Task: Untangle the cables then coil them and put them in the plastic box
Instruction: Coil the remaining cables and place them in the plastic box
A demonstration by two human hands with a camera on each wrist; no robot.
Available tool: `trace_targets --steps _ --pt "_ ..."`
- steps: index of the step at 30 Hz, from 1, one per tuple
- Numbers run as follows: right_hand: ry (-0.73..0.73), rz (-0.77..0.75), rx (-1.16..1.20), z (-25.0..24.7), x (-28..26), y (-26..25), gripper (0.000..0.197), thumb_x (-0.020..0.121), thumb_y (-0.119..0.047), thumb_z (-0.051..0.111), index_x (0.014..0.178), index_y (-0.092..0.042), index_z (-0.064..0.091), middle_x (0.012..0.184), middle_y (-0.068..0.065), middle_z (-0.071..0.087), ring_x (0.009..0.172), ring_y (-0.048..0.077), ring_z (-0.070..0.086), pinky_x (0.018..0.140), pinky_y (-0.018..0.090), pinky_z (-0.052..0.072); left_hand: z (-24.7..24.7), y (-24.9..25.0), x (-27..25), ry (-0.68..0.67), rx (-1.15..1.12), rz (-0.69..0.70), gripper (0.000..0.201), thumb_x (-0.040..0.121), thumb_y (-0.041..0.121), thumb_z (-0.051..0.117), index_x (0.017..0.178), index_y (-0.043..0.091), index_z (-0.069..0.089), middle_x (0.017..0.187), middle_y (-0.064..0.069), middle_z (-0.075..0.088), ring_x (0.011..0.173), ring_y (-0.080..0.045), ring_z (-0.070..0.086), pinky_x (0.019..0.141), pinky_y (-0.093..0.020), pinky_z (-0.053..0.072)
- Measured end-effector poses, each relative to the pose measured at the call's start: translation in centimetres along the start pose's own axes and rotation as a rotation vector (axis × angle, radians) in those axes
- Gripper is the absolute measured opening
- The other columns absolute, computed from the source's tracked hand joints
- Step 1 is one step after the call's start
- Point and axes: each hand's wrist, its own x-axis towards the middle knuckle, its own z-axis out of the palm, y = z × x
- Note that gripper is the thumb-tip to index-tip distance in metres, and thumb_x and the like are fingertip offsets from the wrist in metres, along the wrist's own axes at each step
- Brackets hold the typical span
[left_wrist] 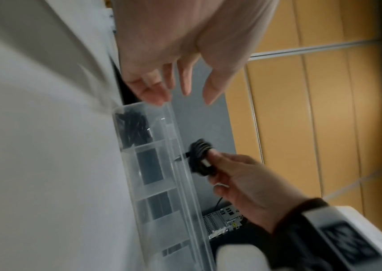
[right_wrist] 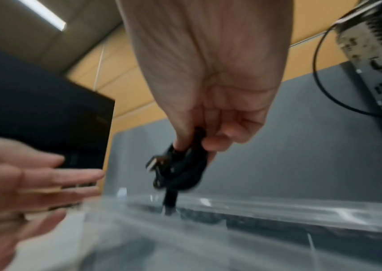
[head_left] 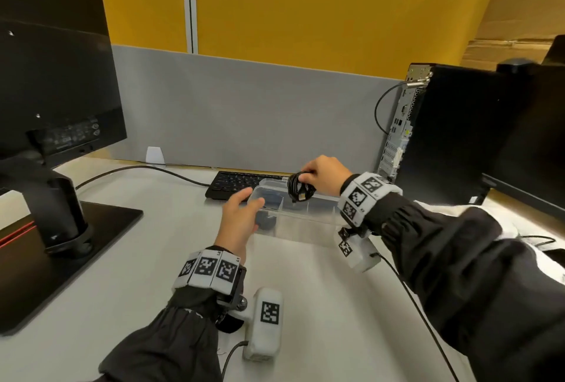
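A clear plastic box [head_left: 305, 224] with several compartments stands on the white desk in front of the keyboard. My right hand [head_left: 321, 176] pinches a small black coiled cable [head_left: 301, 189] just above the box's middle; a connector end hangs down toward the rim. The same coiled cable [right_wrist: 180, 172] shows in the right wrist view under my fingers, and as the coiled cable [left_wrist: 200, 157] in the left wrist view. Another black coiled cable [left_wrist: 133, 131] lies in the box's leftmost compartment. My left hand [head_left: 241, 213] is at the box's left end, fingers straight and spread, holding nothing.
A black keyboard [head_left: 238, 183] lies just behind the box. A monitor on a black stand [head_left: 61, 213] is at the left, a desktop tower [head_left: 443, 137] at the right. A grey partition [head_left: 244, 112] closes the desk's back edge.
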Motion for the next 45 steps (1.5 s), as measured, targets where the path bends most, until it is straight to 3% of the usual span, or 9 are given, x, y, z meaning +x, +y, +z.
trace_targets --steps 6,11,14,17,24,31,37,41,45 --pt "-0.236 0.047 -0.294 4.3 1.8 -1.0 0.035 0.093 -0.031 0.054 0.105 0.0 0.065 0.092 0.013 0.064 0.079 0.024 0.057 0.071 0.031 0.047 0.3 -1.0 0.9 -0.072 0.072 -0.087 0.044 0.093 0.012 0.051 0.135 0.018 0.042 0.139 -0.01 0.042 0.117 -0.022 0.047 0.09 -0.033 0.044" --pt "-0.277 0.033 -0.36 5.4 2.1 -1.7 0.03 0.092 -0.023 0.054 0.116 -0.007 0.063 0.109 0.011 0.067 0.092 0.027 0.062 0.078 0.032 0.052 0.2 -1.4 1.2 -0.066 0.043 -0.091 0.049 0.092 0.007 0.051 0.138 0.017 0.039 0.14 -0.013 0.042 0.115 -0.021 0.051 0.084 -0.028 0.047" --pt "-0.246 0.018 -0.388 5.1 2.0 -2.3 0.039 0.093 -0.023 0.054 0.122 0.002 0.051 0.105 0.014 0.059 0.091 0.027 0.06 0.071 0.029 0.045 0.2 -1.6 1.2 -0.065 -0.001 -0.098 0.05 0.092 0.004 0.05 0.139 0.017 0.038 0.138 -0.013 0.044 0.111 -0.02 0.054 0.081 -0.026 0.048" --pt "-0.207 -0.013 -0.482 4.5 1.9 -2.3 0.031 0.09 -0.023 0.058 0.11 -0.001 0.058 0.085 0.009 0.054 0.071 0.022 0.054 0.061 0.027 0.044 0.1 -1.6 1.2 -0.064 -0.007 -0.101 0.05 0.091 0.002 0.049 0.138 0.017 0.039 0.136 -0.013 0.046 0.111 -0.021 0.054 0.085 -0.027 0.048" --pt "-0.185 0.017 -0.484 4.0 1.9 -1.7 0.033 0.081 -0.024 0.07 0.106 -0.005 0.06 0.075 0.002 0.052 0.074 0.022 0.055 0.075 0.033 0.053 0.1 -1.6 1.0 -0.064 -0.052 -0.112 0.047 0.092 -0.001 0.047 0.136 0.014 0.042 0.121 -0.015 0.055 0.096 -0.016 0.057 0.075 -0.022 0.049" --pt "-0.326 0.018 -0.345 3.3 1.8 -0.8 0.039 0.074 -0.036 0.076 0.103 -0.012 0.07 0.103 0.004 0.069 0.099 0.024 0.063 0.091 0.037 0.051 0.1 -1.6 0.9 -0.062 -0.071 -0.118 0.048 0.091 -0.003 0.046 0.136 0.014 0.043 0.103 -0.007 0.058 0.091 -0.013 0.058 0.075 -0.023 0.049" --pt "-0.124 -0.122 -0.036 -3.9 -6.1 0.2 0.037 0.091 -0.04 0.054 0.122 -0.019 0.059 0.117 -0.002 0.06 0.107 0.015 0.055 0.093 0.026 0.041 -0.1 -1.4 0.7 -0.067 -0.066 -0.135 0.046 0.091 -0.002 0.046 0.134 0.014 0.044 0.118 -0.013 0.057 0.099 -0.017 0.058 0.075 -0.024 0.049" --pt "-0.449 -0.093 -0.137 -6.3 -13.8 4.0 0.035 0.09 -0.044 0.053 0.122 -0.032 0.052 0.105 -0.011 0.059 0.089 0.005 0.056 0.075 0.014 0.04 -0.1 -1.2 0.6 -0.05 -0.011 -0.113 0.043 0.092 0.0 0.046 0.133 0.012 0.047 0.113 -0.01 0.055 0.097 -0.016 0.054 0.076 -0.026 0.047" --pt "-0.582 0.072 -0.344 -5.8 -18.8 9.5 0.033 0.088 -0.049 0.054 0.118 -0.038 0.051 0.096 -0.018 0.054 0.081 -0.001 0.05 0.075 0.014 0.036 -0.1 -0.4 0.1 -0.036 0.097 -0.085 0.038 0.093 0.007 0.049 0.131 0.013 0.049 0.124 -0.007 0.053 0.113 -0.02 0.05 0.096 -0.036 0.045"
